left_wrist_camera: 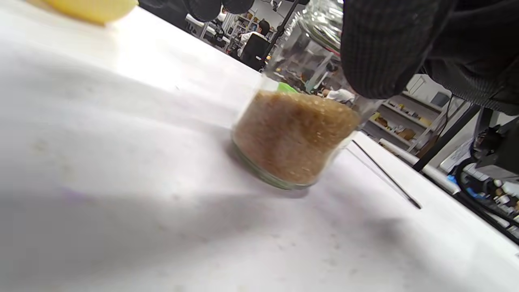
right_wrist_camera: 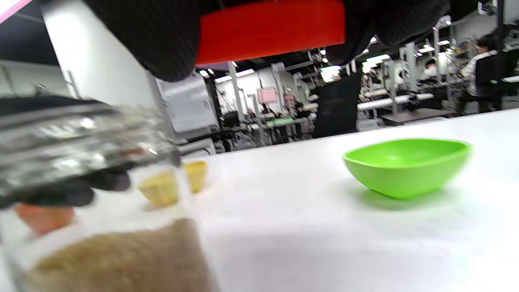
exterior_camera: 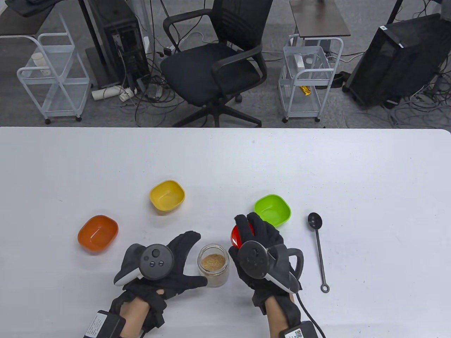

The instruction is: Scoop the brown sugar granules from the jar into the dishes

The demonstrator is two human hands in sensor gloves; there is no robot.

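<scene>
An open glass jar (exterior_camera: 213,264) half full of brown sugar stands near the table's front edge. My left hand (exterior_camera: 199,260) grips it from the left, thumb and fingers around its side; in the left wrist view a gloved finger (left_wrist_camera: 379,48) presses the jar (left_wrist_camera: 294,138) near its rim. My right hand (exterior_camera: 245,230) holds the red lid (exterior_camera: 236,235) just right of the jar, above the table; the lid (right_wrist_camera: 269,30) shows between my fingers (right_wrist_camera: 154,36) in the right wrist view. A black spoon (exterior_camera: 318,248) lies on the table to the right.
Three dishes stand on the white table (exterior_camera: 317,169): an orange one (exterior_camera: 98,233) at the left, a yellow one (exterior_camera: 167,196) behind the jar, a green one (exterior_camera: 273,209) beyond my right hand. An office chair (exterior_camera: 218,60) and carts stand past the far edge.
</scene>
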